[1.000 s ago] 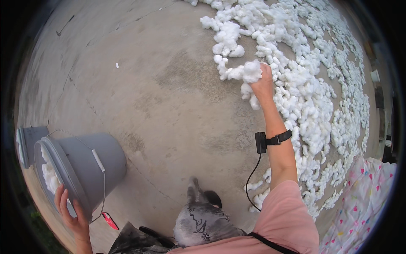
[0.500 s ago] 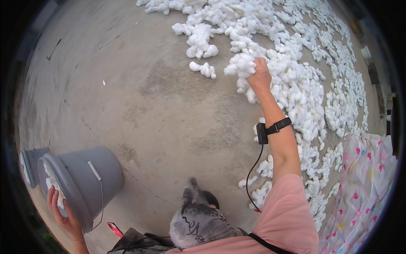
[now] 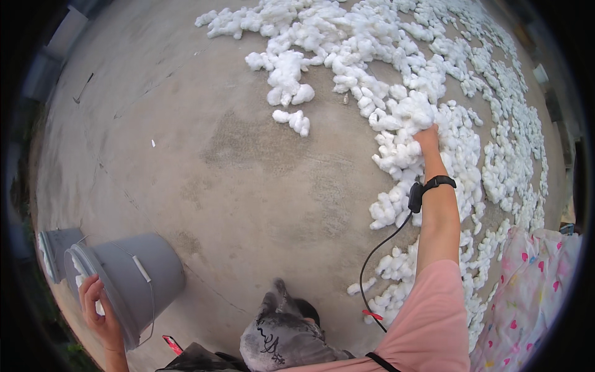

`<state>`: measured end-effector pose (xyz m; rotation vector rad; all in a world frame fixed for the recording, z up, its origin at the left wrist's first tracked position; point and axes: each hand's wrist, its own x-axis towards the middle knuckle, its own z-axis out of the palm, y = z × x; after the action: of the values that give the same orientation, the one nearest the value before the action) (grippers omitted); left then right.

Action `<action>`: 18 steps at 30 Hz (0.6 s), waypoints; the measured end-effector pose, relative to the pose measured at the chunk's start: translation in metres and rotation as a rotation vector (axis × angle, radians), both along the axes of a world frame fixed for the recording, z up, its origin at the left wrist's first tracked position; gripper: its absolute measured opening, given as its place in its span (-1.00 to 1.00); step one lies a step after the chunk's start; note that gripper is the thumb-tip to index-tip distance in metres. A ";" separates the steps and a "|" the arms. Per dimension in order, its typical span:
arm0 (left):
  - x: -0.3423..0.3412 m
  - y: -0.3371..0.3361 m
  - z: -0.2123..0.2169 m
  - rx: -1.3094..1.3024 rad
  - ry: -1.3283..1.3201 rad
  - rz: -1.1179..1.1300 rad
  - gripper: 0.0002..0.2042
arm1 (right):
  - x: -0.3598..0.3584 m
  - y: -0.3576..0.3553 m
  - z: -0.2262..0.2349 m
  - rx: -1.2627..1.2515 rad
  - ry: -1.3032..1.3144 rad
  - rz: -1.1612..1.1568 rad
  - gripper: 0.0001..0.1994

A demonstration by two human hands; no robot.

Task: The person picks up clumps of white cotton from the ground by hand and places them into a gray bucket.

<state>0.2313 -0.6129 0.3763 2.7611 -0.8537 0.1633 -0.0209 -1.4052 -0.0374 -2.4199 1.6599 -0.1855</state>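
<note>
The right arm is stretched forward, its hand (image 3: 427, 137) closed on a cotton clump (image 3: 406, 115) on the floor. A grey bucket (image 3: 133, 279) is gripped at the rim by the left hand (image 3: 99, 310).

I have one view only, from the left of two fisheye cameras on my head, looking steeply down and a little forward at the concrete floor (image 3: 235, 161). The lens is wide: a dark round rim closes the corners, and the floor's edges bend toward it. My own body fills the lower edge, so the camera sits high above the ground. My right hand (image 3: 427, 137) reaches far out into the upper right; my left hand (image 3: 99, 310) sits close at the lower left. There is no second view to share any of this with.
</note>
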 end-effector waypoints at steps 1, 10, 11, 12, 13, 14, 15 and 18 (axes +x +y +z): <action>-0.003 -0.004 -0.002 0.020 -0.042 -0.028 -0.82 | 0.001 0.010 0.000 0.037 -0.077 -0.054 -0.24; -0.037 -0.140 -0.084 -0.192 0.402 -0.237 -0.75 | -0.009 0.252 0.077 0.387 -0.912 0.184 -0.50; -0.041 -0.158 -0.099 -0.174 0.493 -0.253 -0.65 | -0.004 0.287 0.100 0.449 -0.936 0.216 -0.52; -0.047 -0.176 -0.111 -0.146 0.613 -0.250 -0.50 | 0.002 0.317 0.115 0.479 -0.939 0.255 -0.55; -0.054 -0.193 -0.125 -0.115 0.733 -0.247 -0.33 | 0.010 0.343 0.125 0.518 -0.939 0.281 -0.51; -0.063 -0.208 -0.146 -0.135 0.778 -0.334 -0.19 | 0.015 0.364 0.136 0.549 -0.937 0.305 -0.45; -0.071 -0.221 -0.165 -0.149 0.813 -0.414 -0.05 | 0.023 0.387 0.147 0.660 -1.000 0.265 -0.43; -0.090 -0.253 -0.212 -0.228 0.806 -0.575 0.05 | 0.032 0.439 0.141 0.605 -0.905 0.369 -0.32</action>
<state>0.1411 -0.8661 0.1642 1.9653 -1.2044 -0.8287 0.0112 -0.9665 0.1032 -1.7129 0.7123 -0.5277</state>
